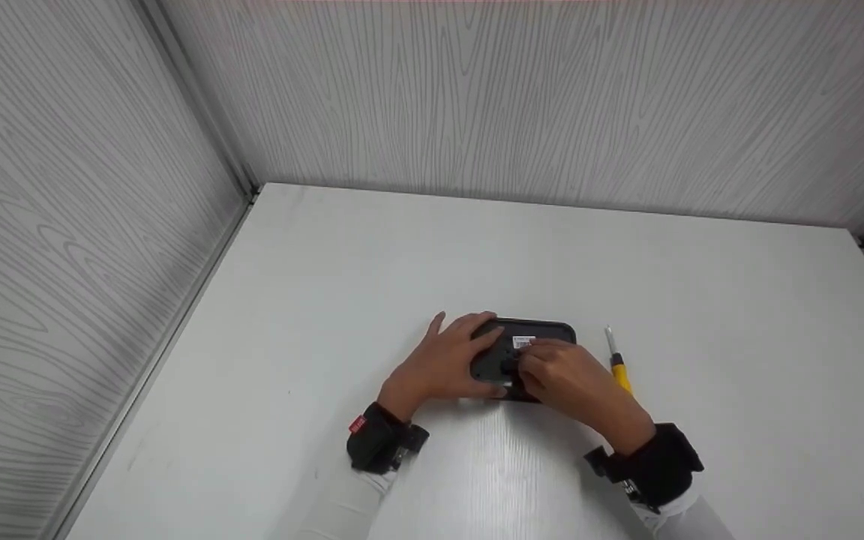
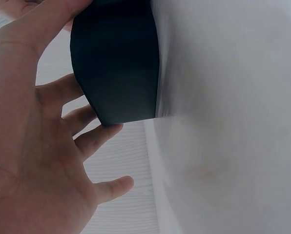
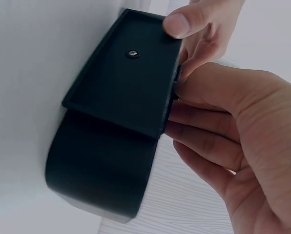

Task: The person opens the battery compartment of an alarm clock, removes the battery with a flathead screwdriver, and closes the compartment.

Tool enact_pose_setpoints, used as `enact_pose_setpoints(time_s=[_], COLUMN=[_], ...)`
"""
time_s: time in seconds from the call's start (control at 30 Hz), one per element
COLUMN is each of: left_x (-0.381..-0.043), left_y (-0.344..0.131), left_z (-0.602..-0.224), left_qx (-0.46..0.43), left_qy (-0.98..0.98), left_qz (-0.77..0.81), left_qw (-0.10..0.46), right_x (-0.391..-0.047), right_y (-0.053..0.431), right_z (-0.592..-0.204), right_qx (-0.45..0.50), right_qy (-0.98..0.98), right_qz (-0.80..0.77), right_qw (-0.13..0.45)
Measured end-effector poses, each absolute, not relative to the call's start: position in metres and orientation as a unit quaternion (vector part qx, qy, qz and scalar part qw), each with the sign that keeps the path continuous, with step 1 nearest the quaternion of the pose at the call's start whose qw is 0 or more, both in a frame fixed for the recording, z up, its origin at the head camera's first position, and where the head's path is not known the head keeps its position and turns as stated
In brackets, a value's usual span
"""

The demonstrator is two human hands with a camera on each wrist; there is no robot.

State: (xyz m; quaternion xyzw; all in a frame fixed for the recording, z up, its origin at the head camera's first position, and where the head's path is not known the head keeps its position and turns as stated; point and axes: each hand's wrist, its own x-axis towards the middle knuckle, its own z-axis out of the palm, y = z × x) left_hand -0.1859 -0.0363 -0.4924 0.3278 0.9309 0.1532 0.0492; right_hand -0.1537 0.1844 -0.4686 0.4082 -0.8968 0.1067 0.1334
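A black box-shaped device (image 1: 490, 363) with rounded corners lies on the white table, a white barcode label (image 1: 523, 340) on its upward face. My left hand (image 1: 447, 364) grips its left end, thumb along the near edge and fingers spread over the top and far side. The right hand (image 1: 563, 373) pinches a small black part (image 3: 177, 73) at that upward face, its fingertips mostly hiding the part. In the right wrist view, a screw (image 3: 132, 53) sits in a recessed side panel of the device. The left wrist view shows the device's smooth end (image 2: 118, 73) beside the left palm.
To the right of the right hand lies a screwdriver (image 1: 619, 371) with a yellow and black handle, its tip pointing away and its handle end partly behind the forearm. Grey wood-grain panels (image 1: 462, 97) stand behind and left of the white table (image 1: 372, 247).
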Motion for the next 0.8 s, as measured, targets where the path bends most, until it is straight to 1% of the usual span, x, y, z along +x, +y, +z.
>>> enact_pose_setpoints(time_s=[0.13, 0.33, 0.57, 0.7, 0.8], left_x=[-0.186, -0.186, -0.186, -0.185, -0.185], left_y=[-0.036, -0.035, -0.035, -0.035, -0.035], left_z=[-0.492, -0.492, -0.492, -0.493, -0.493], left_qx=[0.322, 0.313, 0.307, 0.308, 0.303], left_qy=[0.933, 0.933, 0.931, 0.927, 0.922], left_qz=[0.153, 0.164, 0.179, 0.198, 0.219], left_qw=[0.055, 0.073, 0.077, 0.082, 0.098], right_x=[-0.154, -0.155, -0.157, -0.158, -0.160], right_y=[0.187, 0.198, 0.210, 0.219, 0.230], right_z=[-0.463, -0.453, -0.446, -0.443, -0.441], right_qx=[0.401, 0.365, 0.341, 0.328, 0.310], right_qy=[-0.898, -0.910, -0.917, -0.922, -0.928], right_qz=[0.107, 0.117, 0.118, 0.123, 0.130], right_qw=[0.144, 0.155, 0.168, 0.167, 0.163])
